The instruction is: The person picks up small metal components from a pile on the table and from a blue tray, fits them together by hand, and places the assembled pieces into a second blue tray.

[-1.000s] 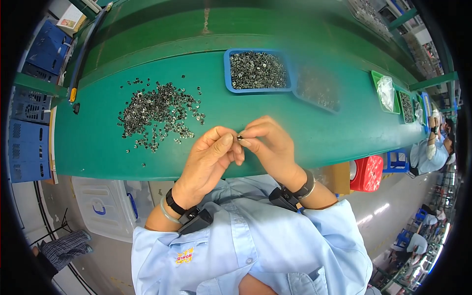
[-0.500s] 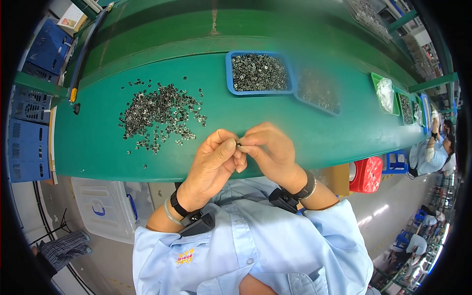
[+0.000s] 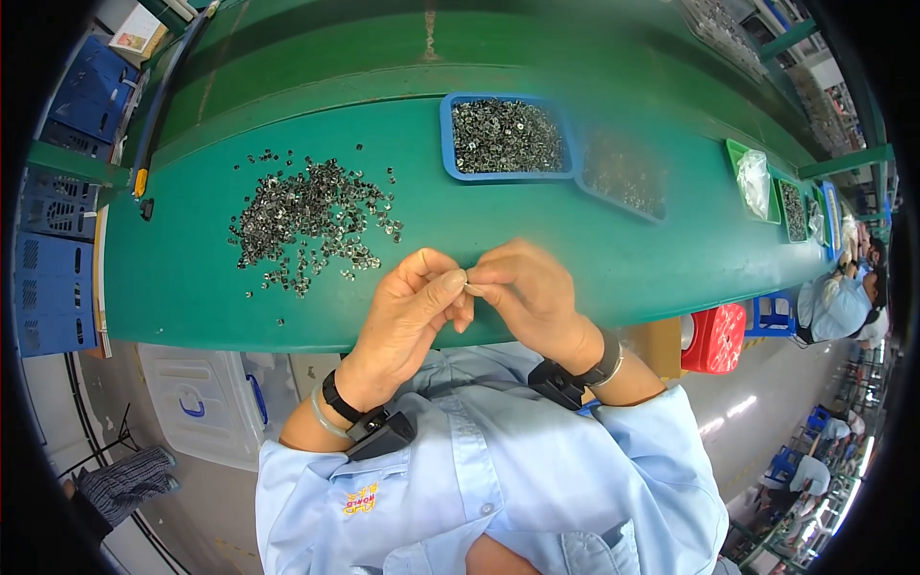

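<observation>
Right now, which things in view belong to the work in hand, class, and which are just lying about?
Likely in use: left hand, right hand, pile of small parts, blue tray of small parts.

Seemingly just about: red stool, clear plastic box, cardboard box.

Left of the table (image 3: 172,273), blue crates (image 3: 56,292) are stacked, by its near edge a clear bin (image 3: 196,402) is set at left and a red stool (image 3: 717,337) at right, and past that edge light (image 3: 743,406) is reflected by the grey floor (image 3: 781,369).
</observation>
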`<state>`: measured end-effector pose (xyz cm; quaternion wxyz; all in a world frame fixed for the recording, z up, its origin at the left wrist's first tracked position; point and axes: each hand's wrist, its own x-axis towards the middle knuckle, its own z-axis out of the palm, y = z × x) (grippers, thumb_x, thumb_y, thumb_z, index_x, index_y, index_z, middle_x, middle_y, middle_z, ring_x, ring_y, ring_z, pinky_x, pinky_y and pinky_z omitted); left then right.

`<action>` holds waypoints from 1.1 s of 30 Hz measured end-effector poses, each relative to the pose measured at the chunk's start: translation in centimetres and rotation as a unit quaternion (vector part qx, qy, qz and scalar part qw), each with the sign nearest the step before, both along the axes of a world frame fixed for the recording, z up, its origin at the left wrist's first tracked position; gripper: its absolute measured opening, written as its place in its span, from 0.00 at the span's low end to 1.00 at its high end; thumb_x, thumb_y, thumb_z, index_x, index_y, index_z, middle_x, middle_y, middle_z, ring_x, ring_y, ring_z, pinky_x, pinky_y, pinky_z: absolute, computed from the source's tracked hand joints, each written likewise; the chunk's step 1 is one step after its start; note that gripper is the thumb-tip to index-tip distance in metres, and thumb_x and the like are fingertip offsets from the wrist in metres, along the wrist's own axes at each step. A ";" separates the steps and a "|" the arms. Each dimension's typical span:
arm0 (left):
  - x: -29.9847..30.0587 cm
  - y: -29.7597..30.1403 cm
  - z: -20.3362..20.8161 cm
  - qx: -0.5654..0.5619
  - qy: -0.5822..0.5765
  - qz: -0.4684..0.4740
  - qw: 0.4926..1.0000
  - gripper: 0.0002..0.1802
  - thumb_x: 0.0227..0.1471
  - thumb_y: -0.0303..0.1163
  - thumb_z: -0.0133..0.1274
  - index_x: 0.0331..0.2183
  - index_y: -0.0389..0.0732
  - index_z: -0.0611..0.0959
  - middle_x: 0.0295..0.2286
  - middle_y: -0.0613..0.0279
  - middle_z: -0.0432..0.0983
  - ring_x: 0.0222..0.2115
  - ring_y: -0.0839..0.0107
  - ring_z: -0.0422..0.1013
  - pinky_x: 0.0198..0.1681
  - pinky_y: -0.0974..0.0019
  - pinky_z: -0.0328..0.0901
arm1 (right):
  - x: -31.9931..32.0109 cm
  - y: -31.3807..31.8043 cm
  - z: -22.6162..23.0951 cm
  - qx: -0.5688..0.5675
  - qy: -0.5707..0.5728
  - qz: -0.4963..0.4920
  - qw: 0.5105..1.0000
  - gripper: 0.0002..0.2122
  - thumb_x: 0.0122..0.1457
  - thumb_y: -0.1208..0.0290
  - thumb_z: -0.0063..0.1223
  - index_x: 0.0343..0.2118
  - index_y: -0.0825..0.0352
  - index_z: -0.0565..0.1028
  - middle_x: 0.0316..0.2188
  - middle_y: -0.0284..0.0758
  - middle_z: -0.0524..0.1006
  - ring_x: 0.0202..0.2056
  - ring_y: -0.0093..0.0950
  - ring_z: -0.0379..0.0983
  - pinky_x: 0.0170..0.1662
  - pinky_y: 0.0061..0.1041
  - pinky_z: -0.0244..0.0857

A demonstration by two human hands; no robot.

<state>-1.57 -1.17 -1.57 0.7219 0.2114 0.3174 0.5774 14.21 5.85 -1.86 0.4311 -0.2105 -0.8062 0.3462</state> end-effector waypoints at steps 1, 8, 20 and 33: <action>0.0 0.0 0.1 -0.006 0.021 0.002 1.000 0.09 0.57 0.35 0.49 0.32 0.39 0.73 0.26 0.61 0.74 0.24 0.73 0.68 0.27 0.70 0.63 | 0.0 0.0 -0.1 -0.011 -0.005 -0.005 1.000 0.06 0.48 0.79 0.59 0.30 0.65 0.75 0.27 0.33 0.75 0.29 0.29 0.72 0.32 0.25 0.65; 0.2 0.2 0.5 0.013 -0.017 -0.004 1.000 0.12 0.59 0.38 0.45 0.31 0.40 0.73 0.23 0.63 0.72 0.25 0.73 0.68 0.28 0.71 0.63 | 0.2 0.2 0.2 -0.093 0.013 0.003 0.996 0.06 0.49 0.78 0.59 0.30 0.64 0.75 0.27 0.32 0.75 0.29 0.27 0.72 0.32 0.24 0.66; 0.4 0.1 -0.2 -0.006 -0.047 -0.014 0.999 0.09 0.56 0.36 0.50 0.31 0.41 0.72 0.22 0.63 0.71 0.22 0.70 0.69 0.25 0.68 0.63 | 0.3 0.2 0.0 -0.107 0.019 0.016 0.994 0.06 0.49 0.78 0.59 0.31 0.64 0.75 0.27 0.32 0.75 0.30 0.26 0.73 0.32 0.24 0.68; -0.3 0.3 -0.5 -0.013 -0.052 -0.009 0.999 0.08 0.57 0.35 0.49 0.35 0.41 0.73 0.24 0.65 0.72 0.24 0.74 0.68 0.27 0.71 0.63 | -0.3 2.6 0.8 -0.031 -0.038 -0.001 0.999 0.05 0.50 0.77 0.58 0.30 0.66 0.75 0.28 0.33 0.75 0.31 0.26 0.72 0.35 0.24 0.66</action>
